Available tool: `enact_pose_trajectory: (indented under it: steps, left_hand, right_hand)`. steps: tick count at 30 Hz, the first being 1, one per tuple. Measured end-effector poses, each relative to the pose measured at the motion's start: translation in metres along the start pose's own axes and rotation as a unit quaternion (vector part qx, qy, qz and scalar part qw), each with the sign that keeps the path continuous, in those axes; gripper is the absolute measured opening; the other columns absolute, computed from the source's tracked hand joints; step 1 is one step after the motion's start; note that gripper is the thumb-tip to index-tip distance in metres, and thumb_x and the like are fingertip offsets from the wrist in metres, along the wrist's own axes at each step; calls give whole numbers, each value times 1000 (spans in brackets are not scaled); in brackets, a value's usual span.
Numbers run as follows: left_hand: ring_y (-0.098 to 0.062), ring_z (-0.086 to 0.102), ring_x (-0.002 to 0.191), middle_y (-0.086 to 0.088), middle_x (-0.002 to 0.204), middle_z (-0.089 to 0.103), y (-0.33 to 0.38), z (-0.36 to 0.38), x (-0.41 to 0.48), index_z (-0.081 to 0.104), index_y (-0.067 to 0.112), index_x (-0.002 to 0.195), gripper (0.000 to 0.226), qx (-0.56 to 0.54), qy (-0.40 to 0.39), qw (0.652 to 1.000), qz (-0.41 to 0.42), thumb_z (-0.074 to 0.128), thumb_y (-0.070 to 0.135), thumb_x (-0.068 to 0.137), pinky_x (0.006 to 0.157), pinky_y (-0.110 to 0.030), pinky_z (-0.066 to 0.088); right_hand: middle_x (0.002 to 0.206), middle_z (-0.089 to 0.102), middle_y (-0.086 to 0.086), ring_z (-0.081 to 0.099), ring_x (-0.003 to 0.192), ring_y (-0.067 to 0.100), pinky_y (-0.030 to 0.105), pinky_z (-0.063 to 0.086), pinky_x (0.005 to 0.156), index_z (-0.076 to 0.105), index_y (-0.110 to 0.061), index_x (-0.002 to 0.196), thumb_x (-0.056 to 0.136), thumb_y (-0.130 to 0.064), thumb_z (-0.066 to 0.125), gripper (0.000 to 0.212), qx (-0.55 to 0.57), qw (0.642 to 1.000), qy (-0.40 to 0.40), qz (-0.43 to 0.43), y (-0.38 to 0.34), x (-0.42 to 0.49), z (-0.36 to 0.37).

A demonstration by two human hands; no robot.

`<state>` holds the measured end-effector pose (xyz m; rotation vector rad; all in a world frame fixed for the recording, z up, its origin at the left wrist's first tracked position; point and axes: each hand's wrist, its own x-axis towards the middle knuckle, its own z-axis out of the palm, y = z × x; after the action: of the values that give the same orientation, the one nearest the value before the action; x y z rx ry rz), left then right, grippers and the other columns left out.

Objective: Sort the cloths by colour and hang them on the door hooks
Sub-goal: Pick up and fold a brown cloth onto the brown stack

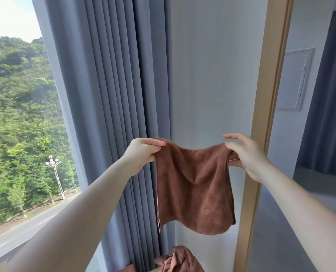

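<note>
**Insp.:** Step in hand?

**Asst.:** Judged: hanging stage, early part. One brown cloth [194,185] is up off any surface and spread flat in front of the wall [212,75], btwn the curtain [108,95] and the door frame [267,95]. Nothing carries it but the two hands. Its lower edge hangs free.

**Insp.:** Hands?

**Asst.:** Left hand [141,154] pinches the top-left corner, thumb over curled fingers, closed tight on the fabric. Right hand [247,156] pinches the top-right corner btwn thumb and lower fingers. Its forefinger sticks out straight above, touching nothing. Some cloth bunches under that palm. The top edge sags a little btwn the two grips.

**Insp.:** Rest of the batch?

**Asst.:** A crumpled brown cloth [178,260] sits at the bottom edge of view, below the held one and well apart from it. What it lies on: can't tell, too little shows. It's the same colour as the held one, so sorting looks at least partly done. Judgement only.

**Insp.:** Hooks?

**Asst.:** None in view. No door seen either, only the frame at right.

**Insp.:** Next move calls for?

**Asst.:** Prob. locate a hook, carry the cloth over w/ both corners held, then drape the top edge or a corner onto it. Risk: the right-hand pinch, short one finger, may slip.
</note>
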<state>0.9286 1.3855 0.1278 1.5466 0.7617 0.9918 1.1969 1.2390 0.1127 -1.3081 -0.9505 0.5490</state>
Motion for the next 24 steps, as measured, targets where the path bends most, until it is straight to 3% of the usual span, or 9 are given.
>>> enact_pose_trajectory:
  steps: [5,9,11,13,15,18,21,24]
  left_hand:
    - [-21,74,104,-11,109,77,12,28,-8,80,8,101,19,77,-59,995,27,65,2,92,92,-32,60]
    - [-14,74,102,4,100,79,14,46,-15,82,20,100,14,172,-94,979,55,76,25,88,97,-35,58]
    - [4,71,96,18,94,77,15,52,-20,81,29,98,14,215,-125,967,65,80,34,86,94,-20,55]
    - [18,63,82,29,86,72,15,58,-25,77,37,102,20,256,-143,953,80,83,36,83,79,-2,47]
    - [6,65,80,18,90,74,14,63,-25,76,38,101,24,302,-123,939,108,86,39,79,77,-10,49]
    - [-17,67,84,-2,95,76,16,67,-27,80,30,99,24,332,-72,932,131,85,40,78,80,-37,53]
    - [-19,64,73,-3,82,74,16,66,-24,81,29,91,14,307,-55,939,142,83,39,81,70,-35,52]
    - [-12,42,56,-7,64,56,21,63,-24,79,20,79,23,287,-55,945,149,76,41,89,55,-27,36]
  right_hand:
    - [88,74,14,74,78,21,33,62,67,72,-7,100,99,-12,65,9,-51,997,-60,8,-9,-7,20]
    - [85,75,7,73,75,17,29,63,72,70,-6,101,98,-15,66,10,-102,990,-99,0,-16,-16,44]
    - [91,77,4,73,83,15,29,60,80,71,-9,104,101,-18,62,13,-130,984,-119,-8,-18,-17,54]
    - [96,76,-1,71,88,9,24,56,82,72,-13,110,103,-19,58,17,-168,978,-120,-31,-21,-17,60]
    - [102,76,-3,70,93,5,20,50,85,72,-16,115,104,-17,55,21,-200,971,-120,-54,-24,-18,62]
    - [111,74,-2,67,107,11,22,46,94,70,-13,126,103,-6,46,34,-233,960,-142,-62,-29,-19,62]
    - [119,71,-4,64,113,9,15,43,96,67,-15,132,102,-2,42,41,-262,947,-165,-81,-37,-22,62]
    - [97,75,-6,68,96,9,15,47,84,64,-23,126,98,-2,48,39,-223,960,-126,-110,-39,-24,55]
